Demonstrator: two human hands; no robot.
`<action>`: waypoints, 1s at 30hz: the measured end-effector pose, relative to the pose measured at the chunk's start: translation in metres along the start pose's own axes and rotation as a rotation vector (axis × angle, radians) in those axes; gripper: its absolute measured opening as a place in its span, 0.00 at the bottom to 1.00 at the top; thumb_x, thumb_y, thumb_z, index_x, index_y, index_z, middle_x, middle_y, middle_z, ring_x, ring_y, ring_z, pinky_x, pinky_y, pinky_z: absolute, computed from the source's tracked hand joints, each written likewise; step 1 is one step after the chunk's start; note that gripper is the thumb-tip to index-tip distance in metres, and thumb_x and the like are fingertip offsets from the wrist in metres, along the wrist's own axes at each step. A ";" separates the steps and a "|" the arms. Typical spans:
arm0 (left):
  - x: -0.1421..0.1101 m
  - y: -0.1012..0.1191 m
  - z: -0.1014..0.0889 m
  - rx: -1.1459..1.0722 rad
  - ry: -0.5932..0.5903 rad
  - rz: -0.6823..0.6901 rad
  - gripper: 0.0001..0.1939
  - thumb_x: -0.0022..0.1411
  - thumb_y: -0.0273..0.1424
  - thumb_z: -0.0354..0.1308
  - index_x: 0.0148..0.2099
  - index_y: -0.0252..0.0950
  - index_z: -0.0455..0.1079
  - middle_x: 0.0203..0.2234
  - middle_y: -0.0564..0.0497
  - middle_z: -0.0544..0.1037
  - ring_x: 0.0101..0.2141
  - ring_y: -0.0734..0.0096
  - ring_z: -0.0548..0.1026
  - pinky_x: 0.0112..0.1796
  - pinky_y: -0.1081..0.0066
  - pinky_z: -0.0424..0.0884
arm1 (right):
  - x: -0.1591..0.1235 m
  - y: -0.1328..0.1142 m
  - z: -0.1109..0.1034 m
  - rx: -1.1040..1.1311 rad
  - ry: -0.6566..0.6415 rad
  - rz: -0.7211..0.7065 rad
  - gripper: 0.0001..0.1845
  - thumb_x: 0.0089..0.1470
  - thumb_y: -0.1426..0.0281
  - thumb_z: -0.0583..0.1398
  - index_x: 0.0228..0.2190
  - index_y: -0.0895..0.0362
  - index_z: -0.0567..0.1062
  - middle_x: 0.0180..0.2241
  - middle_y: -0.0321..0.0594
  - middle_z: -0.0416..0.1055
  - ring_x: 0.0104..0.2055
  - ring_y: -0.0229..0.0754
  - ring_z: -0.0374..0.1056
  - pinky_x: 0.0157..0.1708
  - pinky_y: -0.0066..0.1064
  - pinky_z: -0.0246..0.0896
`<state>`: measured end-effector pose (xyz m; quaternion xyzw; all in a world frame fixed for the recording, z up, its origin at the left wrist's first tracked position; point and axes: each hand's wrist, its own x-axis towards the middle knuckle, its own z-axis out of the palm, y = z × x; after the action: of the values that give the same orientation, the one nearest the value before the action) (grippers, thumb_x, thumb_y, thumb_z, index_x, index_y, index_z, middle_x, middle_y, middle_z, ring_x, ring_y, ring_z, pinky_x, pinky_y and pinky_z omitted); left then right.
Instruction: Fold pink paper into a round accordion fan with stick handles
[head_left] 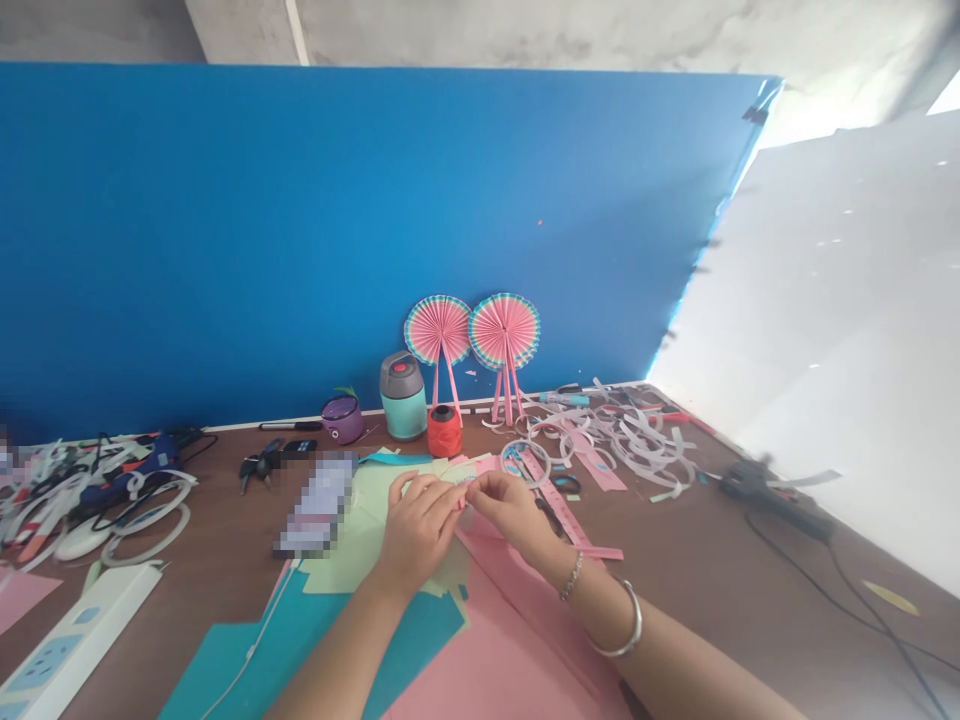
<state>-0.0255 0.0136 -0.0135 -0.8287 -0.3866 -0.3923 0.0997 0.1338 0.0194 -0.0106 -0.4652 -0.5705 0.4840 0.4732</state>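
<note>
My left hand (421, 525) and my right hand (510, 510) meet above the sheets, fingertips pinched together. Between them shows a bit of a small pink paper piece (462, 502); most of it is hidden by the fingers. Beneath my left hand lie pale green paper (360, 560) and teal paper (247, 660). Pink sheets (517, 650) spread below my right hand. Close to my right wrist are a pink ruler (559, 500), a roll of clear tape (525, 463) and dark-handled scissors (568, 485).
Two round pink pleated paper fans (440, 330) lean on the blue partition (262, 240). Before them stand a teal jar (403, 400) and a red container (445, 432). A phone (319, 505) lies left, a power strip (82, 630) nearer. Paper strips (645, 445) and a glue gun (772, 500) are right.
</note>
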 end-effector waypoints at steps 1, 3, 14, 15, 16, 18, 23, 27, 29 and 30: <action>0.000 0.000 0.000 0.002 0.006 -0.002 0.11 0.63 0.26 0.49 0.43 0.40 0.71 0.34 0.53 0.80 0.38 0.67 0.72 0.47 0.61 0.55 | 0.000 0.001 0.000 -0.005 0.001 0.002 0.10 0.47 0.65 0.59 0.21 0.59 0.68 0.21 0.32 0.61 0.24 0.33 0.55 0.25 0.26 0.50; 0.000 0.001 0.001 0.004 0.023 -0.007 0.11 0.63 0.26 0.49 0.41 0.40 0.71 0.33 0.53 0.80 0.38 0.68 0.73 0.47 0.61 0.55 | 0.001 0.003 -0.001 -0.011 -0.001 0.005 0.10 0.47 0.66 0.59 0.21 0.59 0.68 0.21 0.32 0.61 0.24 0.33 0.54 0.25 0.26 0.50; 0.000 0.001 0.001 0.052 0.046 0.006 0.12 0.64 0.27 0.48 0.43 0.42 0.72 0.32 0.53 0.79 0.37 0.70 0.73 0.47 0.63 0.57 | 0.003 0.005 -0.001 0.059 -0.019 0.018 0.10 0.46 0.65 0.60 0.22 0.59 0.69 0.21 0.33 0.62 0.26 0.35 0.56 0.27 0.27 0.52; 0.000 0.001 0.001 0.053 0.046 0.011 0.13 0.64 0.27 0.48 0.43 0.41 0.72 0.32 0.53 0.79 0.37 0.70 0.73 0.48 0.62 0.57 | 0.003 0.005 -0.001 0.061 -0.020 0.020 0.10 0.46 0.65 0.60 0.22 0.59 0.69 0.21 0.33 0.63 0.26 0.35 0.57 0.27 0.27 0.52; -0.001 0.001 0.002 0.051 0.046 0.013 0.13 0.64 0.26 0.47 0.43 0.41 0.72 0.32 0.52 0.79 0.37 0.69 0.73 0.48 0.62 0.57 | 0.003 0.005 -0.001 0.060 -0.019 0.021 0.10 0.46 0.65 0.60 0.22 0.59 0.69 0.21 0.33 0.63 0.26 0.35 0.57 0.27 0.27 0.53; -0.001 0.001 0.002 0.041 0.046 0.010 0.13 0.64 0.26 0.47 0.43 0.41 0.72 0.32 0.51 0.79 0.37 0.69 0.73 0.48 0.62 0.57 | 0.003 0.006 -0.001 0.041 -0.010 0.022 0.10 0.45 0.65 0.60 0.21 0.59 0.69 0.21 0.32 0.62 0.25 0.35 0.57 0.27 0.27 0.53; -0.001 0.002 0.003 0.009 0.048 -0.013 0.12 0.64 0.27 0.48 0.43 0.40 0.72 0.31 0.52 0.79 0.37 0.69 0.72 0.47 0.62 0.57 | 0.003 0.006 -0.001 -0.007 -0.007 0.017 0.10 0.46 0.65 0.59 0.20 0.59 0.69 0.20 0.32 0.61 0.24 0.34 0.55 0.26 0.27 0.51; 0.000 0.002 0.003 -0.005 0.060 -0.026 0.10 0.63 0.26 0.50 0.42 0.41 0.72 0.31 0.53 0.79 0.36 0.69 0.72 0.47 0.62 0.56 | 0.003 0.006 -0.002 0.001 -0.015 0.006 0.09 0.47 0.66 0.58 0.22 0.59 0.69 0.21 0.32 0.61 0.25 0.34 0.54 0.26 0.27 0.50; 0.000 0.001 0.002 -0.005 0.061 -0.041 0.09 0.63 0.27 0.50 0.41 0.40 0.72 0.30 0.53 0.79 0.36 0.69 0.72 0.46 0.62 0.56 | 0.003 0.006 -0.002 0.011 -0.021 0.001 0.09 0.47 0.66 0.58 0.22 0.59 0.69 0.22 0.32 0.61 0.25 0.34 0.54 0.26 0.27 0.50; 0.000 0.001 0.002 -0.003 0.061 -0.049 0.09 0.63 0.27 0.51 0.40 0.40 0.72 0.30 0.53 0.79 0.36 0.68 0.72 0.46 0.62 0.57 | 0.003 0.005 -0.002 0.013 -0.024 -0.003 0.09 0.47 0.66 0.58 0.22 0.59 0.69 0.22 0.32 0.61 0.25 0.34 0.54 0.26 0.27 0.50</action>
<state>-0.0236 0.0136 -0.0150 -0.8068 -0.4029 -0.4203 0.1006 0.1358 0.0231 -0.0156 -0.4556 -0.5734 0.4926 0.4701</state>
